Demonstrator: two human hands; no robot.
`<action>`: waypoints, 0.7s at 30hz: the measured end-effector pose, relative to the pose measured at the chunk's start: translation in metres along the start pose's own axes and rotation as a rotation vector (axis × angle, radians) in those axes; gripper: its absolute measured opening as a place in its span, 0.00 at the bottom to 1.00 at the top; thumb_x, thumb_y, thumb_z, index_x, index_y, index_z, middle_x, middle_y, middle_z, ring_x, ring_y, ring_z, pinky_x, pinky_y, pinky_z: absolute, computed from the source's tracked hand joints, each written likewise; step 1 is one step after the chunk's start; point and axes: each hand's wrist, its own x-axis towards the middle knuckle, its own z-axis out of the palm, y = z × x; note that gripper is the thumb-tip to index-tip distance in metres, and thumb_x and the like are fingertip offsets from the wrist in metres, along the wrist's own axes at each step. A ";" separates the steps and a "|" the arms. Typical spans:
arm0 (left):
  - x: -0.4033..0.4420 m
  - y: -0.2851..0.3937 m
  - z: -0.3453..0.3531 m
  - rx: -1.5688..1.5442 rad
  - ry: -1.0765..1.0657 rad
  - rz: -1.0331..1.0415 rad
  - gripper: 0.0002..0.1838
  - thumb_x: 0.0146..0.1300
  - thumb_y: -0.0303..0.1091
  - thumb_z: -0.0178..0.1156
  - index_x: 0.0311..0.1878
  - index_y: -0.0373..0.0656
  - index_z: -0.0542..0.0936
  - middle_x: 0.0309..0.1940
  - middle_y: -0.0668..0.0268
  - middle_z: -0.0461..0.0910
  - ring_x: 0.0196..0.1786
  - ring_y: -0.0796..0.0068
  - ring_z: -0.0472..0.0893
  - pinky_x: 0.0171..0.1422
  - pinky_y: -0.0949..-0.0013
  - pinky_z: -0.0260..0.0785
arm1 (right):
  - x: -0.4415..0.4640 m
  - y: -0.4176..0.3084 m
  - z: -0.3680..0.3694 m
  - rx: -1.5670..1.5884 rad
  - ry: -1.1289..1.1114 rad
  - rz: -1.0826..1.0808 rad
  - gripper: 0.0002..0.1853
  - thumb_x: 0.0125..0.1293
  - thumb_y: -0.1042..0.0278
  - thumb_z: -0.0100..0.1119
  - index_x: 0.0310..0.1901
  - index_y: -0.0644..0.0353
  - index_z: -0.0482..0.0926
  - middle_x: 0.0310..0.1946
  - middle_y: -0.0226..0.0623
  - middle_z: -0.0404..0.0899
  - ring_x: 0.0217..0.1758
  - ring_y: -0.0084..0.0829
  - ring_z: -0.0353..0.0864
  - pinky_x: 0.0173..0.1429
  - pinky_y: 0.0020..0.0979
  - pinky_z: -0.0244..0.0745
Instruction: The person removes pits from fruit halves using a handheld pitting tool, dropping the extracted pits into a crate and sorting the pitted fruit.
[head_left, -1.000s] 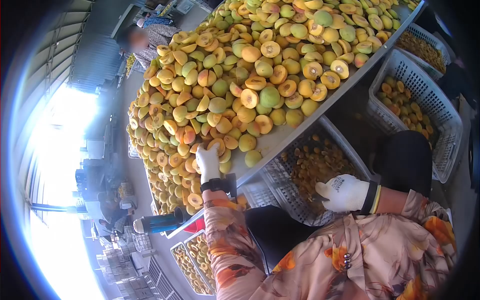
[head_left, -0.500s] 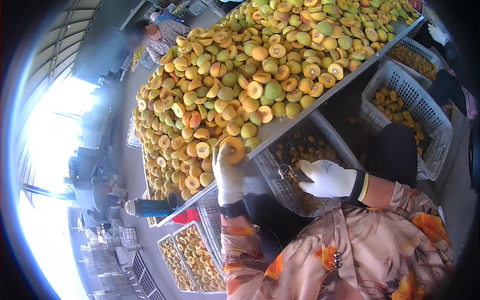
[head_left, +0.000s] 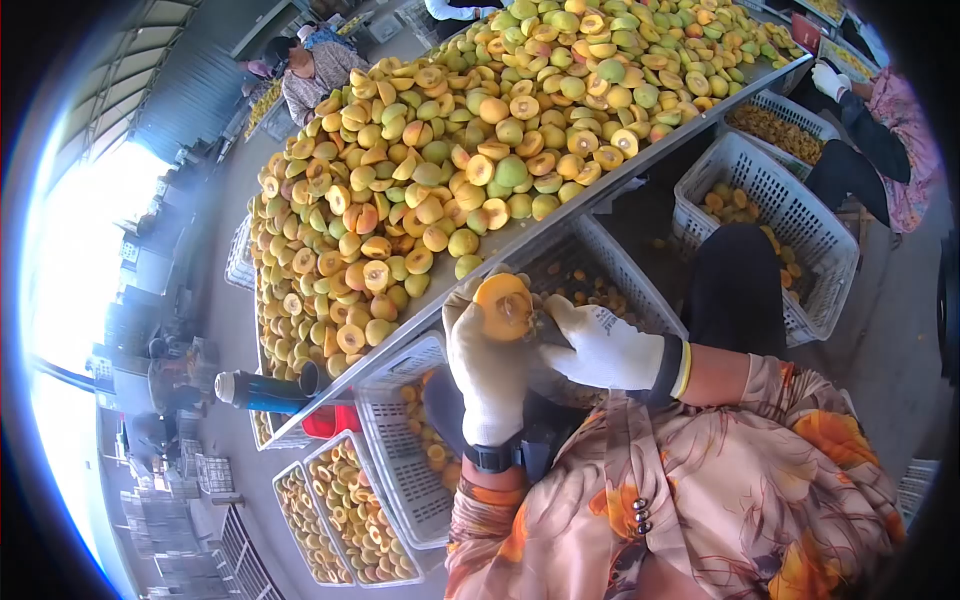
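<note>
My left hand (head_left: 482, 375), in a white glove, grips a yellow peach half (head_left: 501, 306) with its cut face turned up and toward the right. My right hand (head_left: 610, 347), also gloved, is closed on a pitting spoon, whose tip is at the peach half's right edge and mostly hidden by fingers and fruit. Both hands are close together just in front of the metal table edge (head_left: 555, 222). Beyond them lies a big heap of peach halves (head_left: 420, 180), some cut side up. Below the right hand, a crate (head_left: 640, 277) holds small dark-yellow scraps.
A plastic crate (head_left: 830, 235) with peach halves stands at right, near my knee. Another crate (head_left: 375, 400) is at left, beside full trays (head_left: 355, 510). A blue-green flask (head_left: 265, 390) lies by the table corner near a red container (head_left: 328, 421). Co-workers sit around the table.
My left hand has drawn the peach half back from the heap toward me. My right hand has come up from over the crate, bringing the pitting spoon to the fruit. The view has shifted slightly.
</note>
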 end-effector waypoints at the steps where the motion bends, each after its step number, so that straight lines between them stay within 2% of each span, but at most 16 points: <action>1: -0.001 -0.001 0.000 -0.002 -0.012 0.015 0.28 0.72 0.44 0.57 0.69 0.37 0.69 0.62 0.47 0.77 0.60 0.47 0.79 0.67 0.49 0.73 | -0.002 -0.003 -0.001 -0.011 -0.007 0.016 0.12 0.70 0.66 0.59 0.44 0.68 0.72 0.31 0.57 0.83 0.36 0.59 0.85 0.34 0.50 0.76; 4: -0.007 0.000 0.008 -0.046 -0.059 -0.016 0.27 0.73 0.44 0.57 0.67 0.36 0.71 0.61 0.48 0.78 0.58 0.51 0.80 0.66 0.50 0.73 | -0.007 -0.007 -0.001 -0.028 0.000 0.023 0.12 0.71 0.66 0.58 0.45 0.67 0.73 0.33 0.55 0.84 0.36 0.59 0.85 0.36 0.51 0.77; 6: -0.009 -0.005 0.012 0.071 -0.026 0.025 0.25 0.74 0.45 0.56 0.66 0.36 0.72 0.59 0.50 0.79 0.55 0.55 0.81 0.63 0.53 0.74 | -0.009 -0.002 0.003 -0.017 0.024 -0.022 0.11 0.72 0.67 0.56 0.46 0.66 0.73 0.34 0.55 0.83 0.36 0.59 0.84 0.39 0.52 0.77; 9: -0.012 -0.009 0.023 0.263 0.067 0.076 0.24 0.78 0.47 0.54 0.63 0.35 0.74 0.56 0.53 0.80 0.52 0.62 0.81 0.58 0.59 0.77 | -0.013 -0.007 0.006 -0.027 -0.014 0.038 0.09 0.74 0.68 0.53 0.47 0.65 0.74 0.36 0.50 0.83 0.41 0.51 0.85 0.45 0.48 0.78; 13: -0.012 -0.016 0.034 0.384 0.126 0.185 0.26 0.81 0.52 0.49 0.61 0.34 0.75 0.50 0.56 0.82 0.45 0.67 0.83 0.48 0.66 0.79 | -0.012 0.011 0.016 -0.318 -0.081 -0.215 0.06 0.74 0.72 0.50 0.47 0.63 0.75 0.38 0.41 0.83 0.45 0.41 0.84 0.50 0.41 0.77; 17: -0.007 -0.016 0.028 0.436 0.188 0.189 0.28 0.80 0.54 0.50 0.60 0.34 0.76 0.45 0.56 0.83 0.39 0.68 0.82 0.43 0.67 0.78 | -0.006 0.016 0.022 -0.246 -0.108 -0.233 0.05 0.73 0.75 0.50 0.43 0.62 0.76 0.39 0.36 0.83 0.46 0.40 0.84 0.52 0.38 0.76; 21: -0.002 -0.016 0.023 0.489 0.177 0.218 0.30 0.79 0.57 0.52 0.60 0.33 0.75 0.44 0.56 0.84 0.37 0.67 0.82 0.41 0.66 0.78 | 0.002 0.006 0.013 -0.104 -0.117 -0.190 0.05 0.72 0.73 0.54 0.39 0.63 0.77 0.38 0.41 0.84 0.43 0.45 0.85 0.49 0.41 0.77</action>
